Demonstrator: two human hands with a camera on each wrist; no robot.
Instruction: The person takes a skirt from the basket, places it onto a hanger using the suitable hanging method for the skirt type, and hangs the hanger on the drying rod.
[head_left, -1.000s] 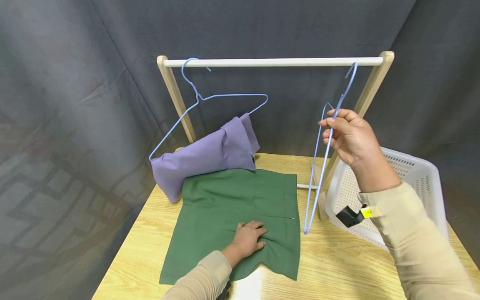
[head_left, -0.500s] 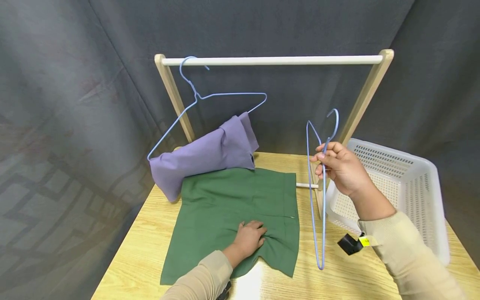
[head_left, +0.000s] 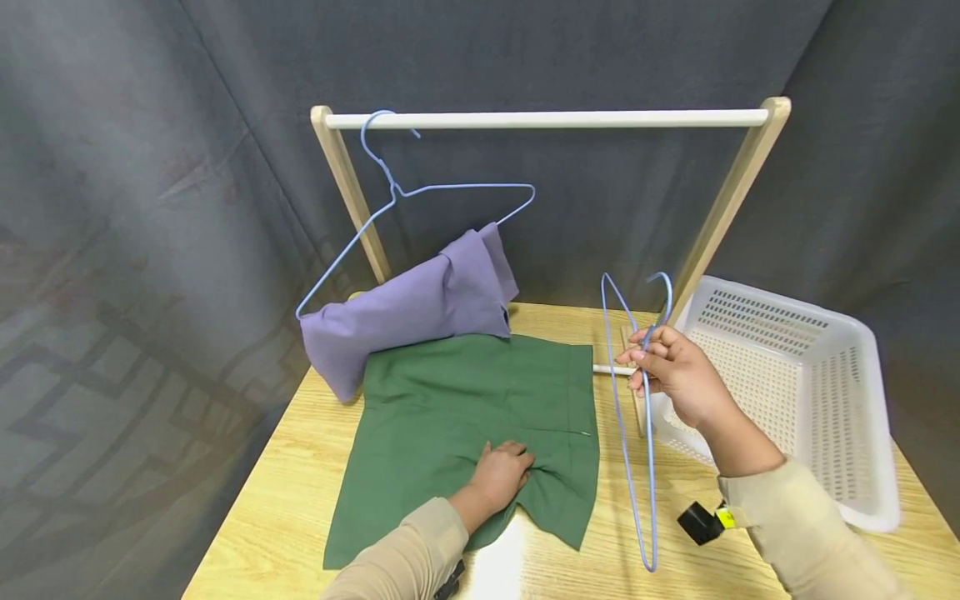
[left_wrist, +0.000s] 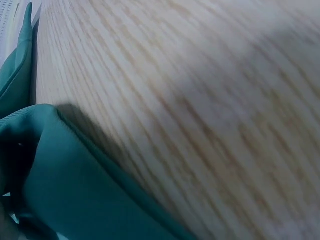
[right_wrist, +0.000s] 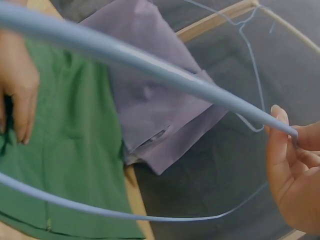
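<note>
My right hand (head_left: pixel 678 375) pinches a light blue wire hanger (head_left: pixel 651 467) near its neck, between thumb and fingers. The hanger is held upright and seen nearly edge-on, right of a green garment (head_left: pixel 435 417) spread on the table. In the right wrist view, the hanger's blue wire (right_wrist: pixel 145 62) crosses close to the camera. My left hand (head_left: pixel 495 479) is on the green garment near its front edge, fingers bent into gathered fabric. In the left wrist view, the garment's raised fold (left_wrist: pixel 80 185) stands off the table, and most of that hand is hidden.
A purple garment (head_left: pixel 420 300) hangs folded over another blue hanger (head_left: pixel 341 258) at the left of a wooden rack with a white rail (head_left: pixel 570 120). Its cloth slumps to the table (head_left: pixel 262 500). A white perforated basket (head_left: pixel 840 400) stands at the right.
My right hand has come down and nearer with the hanger, taking its hook away from the rail. The green garment's front edge bunches more beside my left hand, which stays in place.
</note>
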